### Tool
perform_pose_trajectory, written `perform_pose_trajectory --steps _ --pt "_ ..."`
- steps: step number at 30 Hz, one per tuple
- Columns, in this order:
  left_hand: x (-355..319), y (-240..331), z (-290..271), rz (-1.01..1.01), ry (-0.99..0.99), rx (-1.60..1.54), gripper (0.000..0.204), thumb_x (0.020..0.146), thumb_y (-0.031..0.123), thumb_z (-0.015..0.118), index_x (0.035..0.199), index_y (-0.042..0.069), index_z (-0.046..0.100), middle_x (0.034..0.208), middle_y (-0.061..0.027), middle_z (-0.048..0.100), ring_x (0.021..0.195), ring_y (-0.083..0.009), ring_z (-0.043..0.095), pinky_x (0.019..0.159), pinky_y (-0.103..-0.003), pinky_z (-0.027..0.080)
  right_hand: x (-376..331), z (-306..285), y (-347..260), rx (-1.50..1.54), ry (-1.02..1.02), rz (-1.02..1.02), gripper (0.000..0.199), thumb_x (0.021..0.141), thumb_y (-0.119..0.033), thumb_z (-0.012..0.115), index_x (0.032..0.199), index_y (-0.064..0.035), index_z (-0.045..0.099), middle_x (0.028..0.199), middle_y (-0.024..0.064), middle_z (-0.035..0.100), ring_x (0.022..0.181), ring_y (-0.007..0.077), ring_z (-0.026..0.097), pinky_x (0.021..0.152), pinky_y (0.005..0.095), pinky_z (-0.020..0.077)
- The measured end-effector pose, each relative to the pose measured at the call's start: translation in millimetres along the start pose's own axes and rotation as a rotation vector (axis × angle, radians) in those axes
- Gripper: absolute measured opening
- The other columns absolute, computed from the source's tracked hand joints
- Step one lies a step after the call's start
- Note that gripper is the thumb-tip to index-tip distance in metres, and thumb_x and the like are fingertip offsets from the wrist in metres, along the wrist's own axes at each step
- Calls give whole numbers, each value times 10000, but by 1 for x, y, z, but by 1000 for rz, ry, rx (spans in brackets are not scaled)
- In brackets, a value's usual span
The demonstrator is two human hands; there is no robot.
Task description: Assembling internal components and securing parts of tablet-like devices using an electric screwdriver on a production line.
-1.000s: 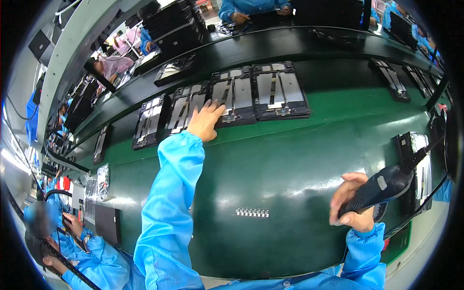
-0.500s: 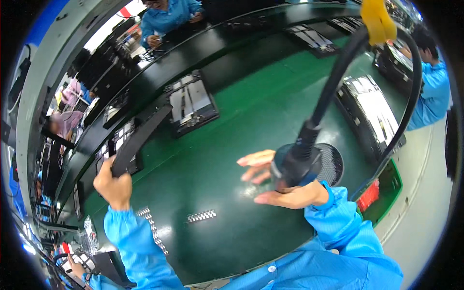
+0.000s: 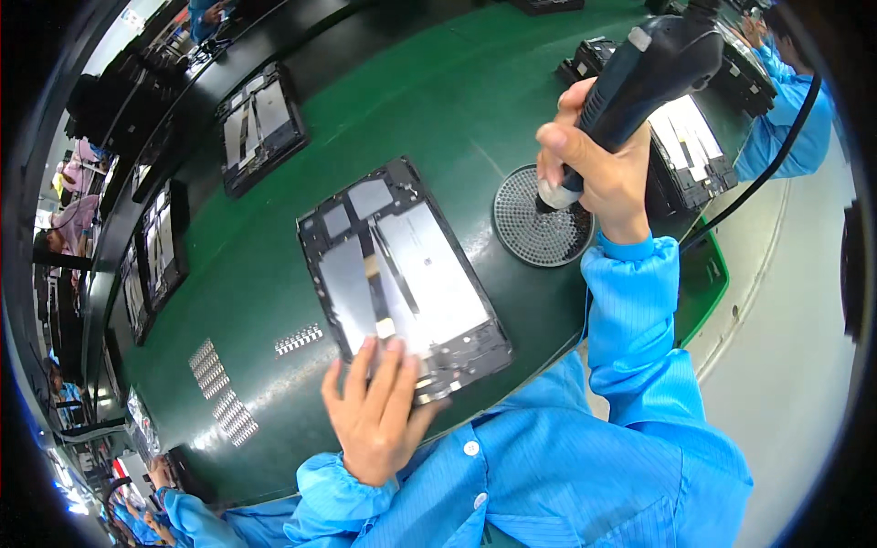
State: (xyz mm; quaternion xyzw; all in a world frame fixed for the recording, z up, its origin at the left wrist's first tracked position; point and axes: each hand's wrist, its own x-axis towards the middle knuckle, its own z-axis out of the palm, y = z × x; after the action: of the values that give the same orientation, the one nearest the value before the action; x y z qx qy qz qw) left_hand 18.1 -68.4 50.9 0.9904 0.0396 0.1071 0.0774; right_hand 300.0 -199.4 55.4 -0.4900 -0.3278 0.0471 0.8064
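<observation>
An opened tablet in a black tray lies on the green conveyor belt just in front of me, its inner boards and flat cables showing. My left hand rests flat on the tablet's near edge, fingers spread. My right hand grips a dark electric screwdriver with a black cable running off to the right. The screwdriver's tip sits on a round perforated screw dish to the right of the tablet.
More opened tablets in trays ride the belt at the far left and at the upper right. Rows of small silver screws lie on the belt left of my hand. Other workers in blue sleeves stand around the line.
The tablet tray now lies in front of me under my left hand, which earlier reached far left along the belt. My right hand has brought the screwdriver's tip onto the round dish.
</observation>
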Motion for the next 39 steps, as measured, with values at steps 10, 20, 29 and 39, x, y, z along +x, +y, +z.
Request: perform_pose_trajectory --steps 10,20,29,39 --pt "-30 -127 -2 -664 59 -293 350 616 36 771 935 27 627 972 -60 574 759 -169 512 641 -268 415 8 -16 9 -300 46 -2 280 754 -23 725 960 20 541 593 43 567 466 121 549 450 231 423" --pt "-30 -148 10 -847 28 -780 252 632 -73 769 804 -1 598 696 17 552 601 -44 478 551 -174 404 19 -29 21 -301 26 4 269 758 -29 725 951 21 545 581 45 573 466 114 554 449 226 424" --pt "-44 -156 -4 -878 11 -705 163 669 -37 751 810 -32 671 724 -60 655 645 -99 577 606 -209 463 13 -13 29 -346 98 90 277 728 -66 761 922 -2 573 617 24 582 500 97 549 464 229 417" --pt "-38 -140 -1 -519 178 -121 103 659 58 744 710 14 666 642 -115 618 596 -295 585 559 -359 471 -3 0 14 -188 -70 -92 293 838 -14 569 1115 5 472 685 47 496 539 135 473 578 321 409"
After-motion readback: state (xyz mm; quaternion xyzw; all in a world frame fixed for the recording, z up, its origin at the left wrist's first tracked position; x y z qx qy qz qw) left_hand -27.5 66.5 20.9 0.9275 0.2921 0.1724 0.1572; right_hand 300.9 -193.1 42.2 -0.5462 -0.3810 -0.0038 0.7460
